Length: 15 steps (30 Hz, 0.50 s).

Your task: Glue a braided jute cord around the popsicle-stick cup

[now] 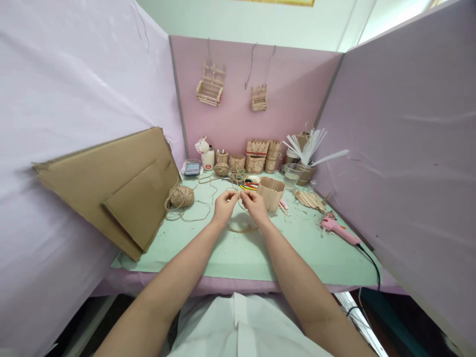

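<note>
My left hand [225, 204] and my right hand [254, 202] meet above the middle of the table, thumbs and fingertips pinched close together. Both grip a thin length of jute twine [242, 230], part of which loops down below them to the tabletop. Just right of my right hand stands a basket of wooden craft sticks [270, 193], upright. A ball of jute twine [181, 196] lies to the left with loose strands around it. Behind my hands are more tangled twine [238, 173] and pliers with red and yellow handles [250, 186].
A pink glue gun [340, 230] rests at the right, its cord running over the front edge. Loose craft sticks [309, 200] lie behind it. Cardboard sheets [126, 188] lean at the left. Finished stick baskets [256, 154] and a clear cup [292, 174] line the back.
</note>
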Motion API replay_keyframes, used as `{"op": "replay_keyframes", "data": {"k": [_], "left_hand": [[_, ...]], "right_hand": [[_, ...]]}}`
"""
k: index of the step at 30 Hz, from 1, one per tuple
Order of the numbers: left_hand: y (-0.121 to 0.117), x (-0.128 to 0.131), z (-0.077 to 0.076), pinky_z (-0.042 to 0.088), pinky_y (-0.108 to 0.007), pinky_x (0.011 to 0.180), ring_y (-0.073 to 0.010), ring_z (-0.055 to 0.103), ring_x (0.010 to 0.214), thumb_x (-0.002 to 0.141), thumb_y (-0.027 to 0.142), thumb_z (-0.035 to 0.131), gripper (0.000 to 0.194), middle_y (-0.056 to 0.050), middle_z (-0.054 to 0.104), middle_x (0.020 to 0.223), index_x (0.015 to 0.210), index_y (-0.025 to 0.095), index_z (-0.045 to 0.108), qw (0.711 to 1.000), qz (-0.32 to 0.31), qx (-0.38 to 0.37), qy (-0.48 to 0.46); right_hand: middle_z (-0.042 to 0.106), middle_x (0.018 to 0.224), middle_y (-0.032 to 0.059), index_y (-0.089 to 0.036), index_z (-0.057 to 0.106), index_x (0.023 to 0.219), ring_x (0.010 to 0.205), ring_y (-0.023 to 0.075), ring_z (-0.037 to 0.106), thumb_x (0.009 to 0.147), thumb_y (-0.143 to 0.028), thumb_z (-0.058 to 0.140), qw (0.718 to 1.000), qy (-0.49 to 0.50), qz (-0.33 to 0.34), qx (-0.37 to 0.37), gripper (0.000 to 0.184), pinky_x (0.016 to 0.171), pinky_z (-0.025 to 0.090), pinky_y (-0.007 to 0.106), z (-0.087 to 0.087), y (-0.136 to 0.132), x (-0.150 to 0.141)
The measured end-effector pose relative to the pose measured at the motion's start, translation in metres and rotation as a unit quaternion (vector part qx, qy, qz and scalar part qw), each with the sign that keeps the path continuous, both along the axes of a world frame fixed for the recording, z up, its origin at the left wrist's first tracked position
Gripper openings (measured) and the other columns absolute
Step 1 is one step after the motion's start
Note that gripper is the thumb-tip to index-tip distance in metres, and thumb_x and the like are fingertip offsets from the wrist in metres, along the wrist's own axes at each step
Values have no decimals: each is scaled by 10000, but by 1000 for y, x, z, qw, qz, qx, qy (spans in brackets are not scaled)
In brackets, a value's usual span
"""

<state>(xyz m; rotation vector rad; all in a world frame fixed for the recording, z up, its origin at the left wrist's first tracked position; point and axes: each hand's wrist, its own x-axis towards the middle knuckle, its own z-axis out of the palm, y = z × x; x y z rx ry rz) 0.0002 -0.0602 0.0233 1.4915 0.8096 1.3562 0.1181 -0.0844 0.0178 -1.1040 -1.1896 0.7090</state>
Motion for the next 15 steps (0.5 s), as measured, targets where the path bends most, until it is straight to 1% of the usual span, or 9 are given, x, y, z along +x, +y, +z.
{"op": "replay_keyframes", "data": {"k": [2,4,6,9,12,15], "left_hand": [[3,1,-2,402,-230,646,-103,510,663,696,347,648,195,-2,600,724,737,157,627,996,-55,-58,-34],[4,1,-3,395,-222,638,-97,509,667,677,370,672,225,-2,610,753,761,165,639,990,-84,-98,-55],[4,1,-4,391,-221,637,-99,511,676,669,382,684,239,-6,621,761,769,168,652,990,-74,-101,-60],[4,1,-3,398,-236,645,-115,523,696,670,381,686,235,-16,643,762,761,165,666,996,-28,-69,-53],[4,0,-2,426,-270,724,-140,555,746,661,363,696,221,-31,666,777,749,160,680,998,-1,-30,-49],[3,0,-2,437,-295,773,-160,572,776,646,361,707,223,-45,679,775,732,156,690,999,3,-19,-41]], "right_hand": [[470,511,-43,-185,605,729,472,101,391,739,-469,588,1000,12,14,-13,285,475,301,246,1,0,-1],[481,529,-44,-187,597,744,477,100,402,736,-450,594,1000,21,4,-6,263,477,315,243,2,-1,-2],[522,583,-34,-193,586,761,514,107,442,728,-414,608,999,16,-24,21,225,508,357,248,2,-1,-3],[588,692,0,-191,595,756,613,128,512,727,-354,608,996,-24,-63,64,166,593,418,268,3,-3,-3],[631,775,34,-186,641,767,714,156,563,742,-347,596,992,-65,-77,73,169,667,449,291,4,-4,-3],[650,797,45,-189,672,786,750,172,579,748,-388,610,991,-78,-75,75,212,678,457,302,4,-5,-2]]}}
